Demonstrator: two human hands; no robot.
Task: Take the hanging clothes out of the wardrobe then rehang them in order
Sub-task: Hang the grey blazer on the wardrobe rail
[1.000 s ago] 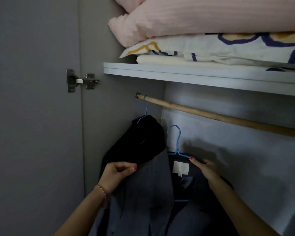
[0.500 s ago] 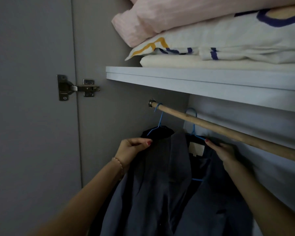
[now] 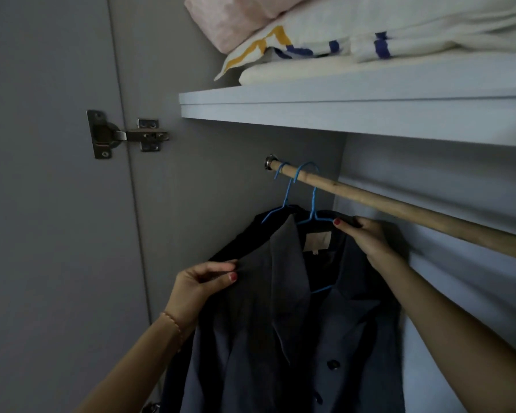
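Observation:
A grey-blue buttoned jacket (image 3: pixel 280 338) hangs on a blue wire hanger (image 3: pixel 313 210) whose hook sits over the wooden rail (image 3: pixel 399 208). My left hand (image 3: pixel 201 286) pinches the jacket's left shoulder. My right hand (image 3: pixel 367 236) grips the hanger's right arm at the jacket's collar. Behind it, a black garment (image 3: pixel 251 236) hangs on a second blue hanger (image 3: pixel 283 192) at the rail's left end.
A white shelf (image 3: pixel 355 111) runs just above the rail and carries folded bedding (image 3: pixel 370 34). The grey wardrobe side wall (image 3: pixel 206 189) and open door with a metal hinge (image 3: pixel 122 134) lie to the left. The rail to the right carries nothing.
Both hands raised the grey-blue jacket from below the rail. Its hanger hook now sits over the rail beside the black garment's hanger.

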